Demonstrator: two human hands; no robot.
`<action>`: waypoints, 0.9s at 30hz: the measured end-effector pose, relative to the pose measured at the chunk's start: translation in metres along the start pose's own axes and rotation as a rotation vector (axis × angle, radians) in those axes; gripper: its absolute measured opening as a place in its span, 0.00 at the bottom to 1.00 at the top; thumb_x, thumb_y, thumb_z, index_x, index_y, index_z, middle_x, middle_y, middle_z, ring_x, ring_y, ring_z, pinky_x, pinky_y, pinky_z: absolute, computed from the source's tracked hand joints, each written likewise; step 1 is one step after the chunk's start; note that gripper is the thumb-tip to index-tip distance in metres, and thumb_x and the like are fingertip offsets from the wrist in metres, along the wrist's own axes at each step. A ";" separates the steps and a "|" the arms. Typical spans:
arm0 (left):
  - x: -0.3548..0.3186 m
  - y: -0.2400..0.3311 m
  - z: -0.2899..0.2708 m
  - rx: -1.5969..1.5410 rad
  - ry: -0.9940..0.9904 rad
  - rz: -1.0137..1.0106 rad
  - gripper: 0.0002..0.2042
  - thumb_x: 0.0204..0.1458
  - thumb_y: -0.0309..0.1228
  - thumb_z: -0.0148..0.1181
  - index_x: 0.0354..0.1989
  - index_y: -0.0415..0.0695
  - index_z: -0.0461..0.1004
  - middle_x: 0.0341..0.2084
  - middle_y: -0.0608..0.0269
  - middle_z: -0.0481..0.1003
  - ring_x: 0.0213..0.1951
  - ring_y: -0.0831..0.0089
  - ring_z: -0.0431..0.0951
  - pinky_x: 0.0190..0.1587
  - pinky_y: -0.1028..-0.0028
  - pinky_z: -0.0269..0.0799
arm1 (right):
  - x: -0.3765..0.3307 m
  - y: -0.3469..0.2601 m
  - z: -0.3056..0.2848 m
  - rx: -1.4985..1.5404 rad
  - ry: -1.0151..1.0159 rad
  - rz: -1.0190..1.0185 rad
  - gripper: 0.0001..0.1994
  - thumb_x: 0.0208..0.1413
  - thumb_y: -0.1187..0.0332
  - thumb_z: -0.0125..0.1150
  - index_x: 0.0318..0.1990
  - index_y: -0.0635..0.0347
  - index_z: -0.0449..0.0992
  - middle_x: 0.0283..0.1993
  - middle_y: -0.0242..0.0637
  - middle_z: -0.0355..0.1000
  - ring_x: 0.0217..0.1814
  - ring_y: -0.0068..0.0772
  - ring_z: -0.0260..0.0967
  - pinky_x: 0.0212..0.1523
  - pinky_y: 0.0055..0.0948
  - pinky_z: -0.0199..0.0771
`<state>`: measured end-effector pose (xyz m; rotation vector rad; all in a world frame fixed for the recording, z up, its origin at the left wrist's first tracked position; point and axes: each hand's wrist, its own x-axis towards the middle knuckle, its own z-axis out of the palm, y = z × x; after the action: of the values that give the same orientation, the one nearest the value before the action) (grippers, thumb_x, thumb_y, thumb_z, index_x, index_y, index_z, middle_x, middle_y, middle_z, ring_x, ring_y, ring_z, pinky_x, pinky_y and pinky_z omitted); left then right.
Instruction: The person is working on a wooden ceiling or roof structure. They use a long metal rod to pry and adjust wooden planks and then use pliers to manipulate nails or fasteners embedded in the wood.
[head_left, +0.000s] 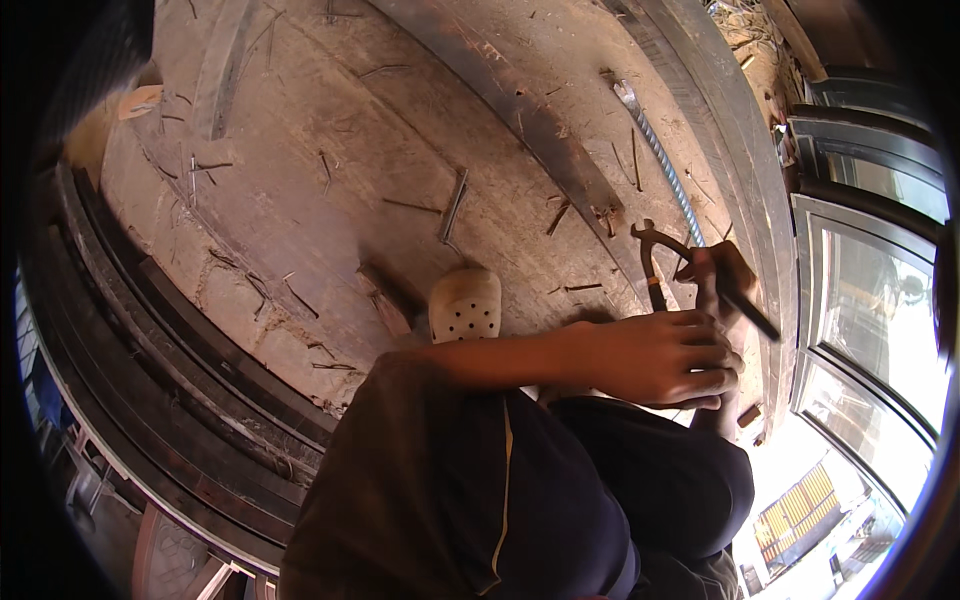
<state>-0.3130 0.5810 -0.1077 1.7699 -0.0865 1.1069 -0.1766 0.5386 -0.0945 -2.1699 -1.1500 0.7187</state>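
Note:
My right hand grips a pair of pincers over the wooden boards at the right. Their dark handles are spread wide: one passes through my right hand, and the other points down beside it. Across my right wrist lies my left hand, its fingers bent over it and closed. Just beyond the pincers is a ribbed steel bar with a flattened, pale far end. Several bent nails are scattered around, and a dark plank runs diagonally to the left of the bar.
A light clog with holes shows in front of my knees. A bent metal rod lies beyond it. Stacked dark timbers line the left side. Framed glass panels stand at the right, beside a long beam.

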 end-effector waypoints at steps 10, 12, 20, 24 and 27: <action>0.015 -0.007 0.007 0.082 0.142 0.057 0.11 0.45 0.31 0.63 0.37 0.43 0.74 0.42 0.61 0.74 0.44 0.67 0.75 0.45 0.65 0.72 | -0.014 0.000 0.018 -0.026 -0.067 0.227 0.12 0.63 0.60 0.49 0.33 0.58 0.69 0.26 0.33 0.70 0.27 0.28 0.66 0.29 0.29 0.64; 0.009 -0.011 0.005 0.110 0.158 0.027 0.12 0.47 0.33 0.64 0.38 0.43 0.74 0.43 0.61 0.73 0.45 0.67 0.74 0.46 0.66 0.72 | -0.015 -0.008 0.025 -0.042 -0.100 0.249 0.11 0.64 0.61 0.49 0.34 0.57 0.69 0.27 0.33 0.69 0.27 0.29 0.65 0.29 0.30 0.64; 0.017 -0.009 0.016 0.006 -0.042 -0.182 0.25 0.52 0.34 0.59 0.56 0.38 0.63 0.53 0.50 0.65 0.54 0.57 0.67 0.56 0.58 0.63 | -0.017 0.003 0.027 0.072 -0.078 0.198 0.11 0.64 0.60 0.48 0.37 0.58 0.68 0.27 0.34 0.67 0.29 0.26 0.66 0.29 0.27 0.64; 0.019 -0.018 0.032 0.066 -0.117 -0.194 0.25 0.53 0.36 0.58 0.55 0.35 0.63 0.52 0.47 0.67 0.54 0.55 0.68 0.57 0.59 0.64 | -0.013 0.005 0.022 0.068 -0.095 0.205 0.11 0.64 0.59 0.49 0.37 0.58 0.68 0.27 0.33 0.69 0.29 0.24 0.68 0.32 0.26 0.67; 0.022 -0.020 0.028 0.041 -0.110 -0.261 0.26 0.53 0.37 0.59 0.55 0.34 0.63 0.50 0.46 0.68 0.54 0.55 0.68 0.56 0.58 0.64 | -0.006 0.004 0.020 0.070 -0.131 0.228 0.12 0.64 0.59 0.50 0.37 0.59 0.68 0.27 0.32 0.70 0.30 0.22 0.69 0.33 0.25 0.68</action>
<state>-0.2719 0.5783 -0.1083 1.8188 0.0990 0.8299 -0.1912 0.5359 -0.1102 -2.2443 -0.9332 0.9977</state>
